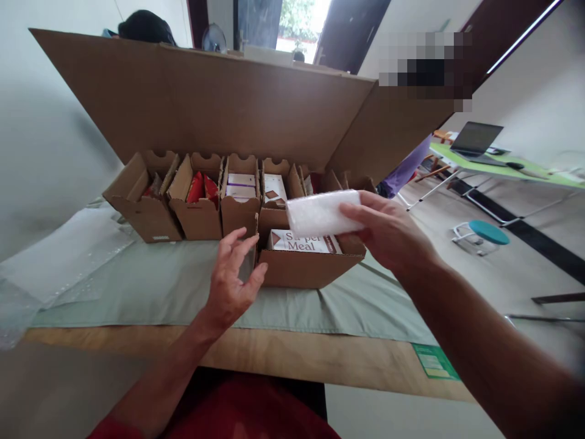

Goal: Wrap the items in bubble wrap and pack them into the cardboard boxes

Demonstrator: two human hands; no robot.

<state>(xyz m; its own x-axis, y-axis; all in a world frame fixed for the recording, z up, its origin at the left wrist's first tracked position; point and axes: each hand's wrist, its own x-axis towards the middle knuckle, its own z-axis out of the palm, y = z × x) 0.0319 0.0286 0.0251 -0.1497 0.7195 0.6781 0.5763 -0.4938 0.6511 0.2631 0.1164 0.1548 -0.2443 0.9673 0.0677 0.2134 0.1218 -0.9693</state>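
My right hand [388, 235] grips a folded white bubble-wrap pad [322, 213] and holds it over an open brown cardboard box [311, 268]. Inside that box lies a white packet [301, 242] printed "Super Meal". My left hand [235, 274] is open, fingers spread, right beside the box's left wall and touching or nearly touching it. Both hands hover above a pale green cloth [173, 286] on the wooden table [297, 356].
A row of small open cardboard boxes [196, 201] with red and white packets stands behind, backed by a large cardboard sheet [219, 103]. Clear bubble wrap [55, 256] lies at left. A person's head [146, 27] shows behind the sheet. A green desk with a laptop [478, 140] and a teal stool [487, 235] stand at right.
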